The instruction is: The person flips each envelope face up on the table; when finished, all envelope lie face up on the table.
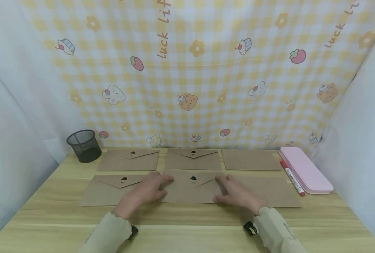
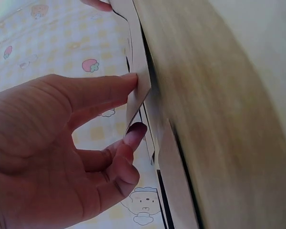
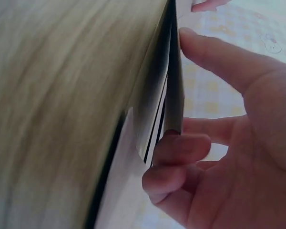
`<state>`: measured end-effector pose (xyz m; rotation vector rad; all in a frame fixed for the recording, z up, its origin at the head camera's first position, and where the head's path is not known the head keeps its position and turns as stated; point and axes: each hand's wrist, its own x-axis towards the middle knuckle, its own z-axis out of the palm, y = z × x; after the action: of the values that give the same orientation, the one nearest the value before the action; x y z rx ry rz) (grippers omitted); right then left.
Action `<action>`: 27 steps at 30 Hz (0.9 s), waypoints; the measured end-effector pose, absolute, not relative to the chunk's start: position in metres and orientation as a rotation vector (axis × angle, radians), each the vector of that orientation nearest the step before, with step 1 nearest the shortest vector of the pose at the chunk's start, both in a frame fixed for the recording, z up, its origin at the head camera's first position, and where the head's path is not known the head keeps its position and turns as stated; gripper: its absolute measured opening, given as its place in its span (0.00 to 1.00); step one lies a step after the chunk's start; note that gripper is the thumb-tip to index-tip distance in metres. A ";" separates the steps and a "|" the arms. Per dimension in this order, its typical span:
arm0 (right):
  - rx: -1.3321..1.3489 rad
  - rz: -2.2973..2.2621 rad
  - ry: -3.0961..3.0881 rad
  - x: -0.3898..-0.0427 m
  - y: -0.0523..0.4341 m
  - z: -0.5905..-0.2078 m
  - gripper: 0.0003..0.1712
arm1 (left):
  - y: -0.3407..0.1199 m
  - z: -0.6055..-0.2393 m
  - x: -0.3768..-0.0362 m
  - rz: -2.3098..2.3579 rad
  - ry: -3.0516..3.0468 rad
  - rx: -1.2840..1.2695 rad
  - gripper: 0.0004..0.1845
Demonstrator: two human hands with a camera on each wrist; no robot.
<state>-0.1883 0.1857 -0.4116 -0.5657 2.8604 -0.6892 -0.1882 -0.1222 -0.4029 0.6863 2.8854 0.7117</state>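
Note:
In the head view, a brown envelope with a black hat print sits between both hands in the middle of the front row. My left hand holds its left edge, and my right hand holds the right edge. From the left wrist, the envelope stands slightly off the wooden surface, with my thumb on its face and a fingertip at its edge. From the right wrist, the thumb touches the envelope's face while curled fingers reach its edge.
Other brown envelopes lie around it: left, right, and a back row of three. A black mesh pen holder stands back left. A red-capped marker lies beside a pink case at right.

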 end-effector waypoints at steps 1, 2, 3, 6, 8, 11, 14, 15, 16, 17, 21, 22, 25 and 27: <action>-0.562 -0.691 2.856 -0.187 0.185 -0.411 0.43 | -0.122 -0.403 -0.188 0.708 2.895 0.695 0.24; -0.566 -0.692 2.855 -0.187 0.184 -0.411 0.43 | -0.122 -0.404 -0.188 0.702 2.905 0.703 0.24; -0.563 -0.701 2.851 -0.186 0.183 -0.410 0.42 | -0.122 -0.404 -0.188 0.697 2.915 0.711 0.23; -0.568 -0.706 2.851 -0.186 0.181 -0.410 0.41 | -0.121 -0.405 -0.187 0.681 2.935 0.731 0.23; -0.576 -0.700 2.861 -0.186 0.180 -0.410 0.38 | -0.120 -0.406 -0.188 0.656 2.947 0.729 0.22; -0.590 -0.654 2.887 -0.186 0.177 -0.409 0.32 | -0.120 -0.406 -0.188 0.639 2.945 0.724 0.22; -0.578 -0.590 2.911 -0.187 0.174 -0.408 0.29 | -0.119 -0.406 -0.188 0.629 2.942 0.721 0.22; -0.571 -0.568 2.917 -0.187 0.173 -0.408 0.28 | -0.119 -0.406 -0.188 0.624 2.945 0.719 0.22; -0.560 -0.549 2.924 -0.188 0.172 -0.408 0.28 | -0.118 -0.406 -0.188 0.616 2.949 0.715 0.22; -0.546 -0.535 2.929 -0.188 0.172 -0.407 0.28 | -0.118 -0.405 -0.188 0.608 2.954 0.709 0.21; -0.530 -0.508 2.947 -0.189 0.172 -0.407 0.28 | -0.115 -0.404 -0.187 0.554 2.990 0.680 0.20; -0.534 -0.501 2.950 -0.189 0.172 -0.406 0.27 | -0.115 -0.403 -0.187 0.549 2.995 0.680 0.20; -0.543 -0.495 2.958 -0.190 0.172 -0.406 0.27 | -0.114 -0.404 -0.187 0.549 3.013 0.694 0.17; -0.552 -0.484 2.971 -0.192 0.172 -0.406 0.26 | -0.114 -0.405 -0.188 0.564 3.022 0.730 0.16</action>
<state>-0.1918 0.1724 -0.4064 -0.5521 2.9712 -0.4837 -0.1880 -0.1143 -0.4047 0.7296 3.0221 0.5639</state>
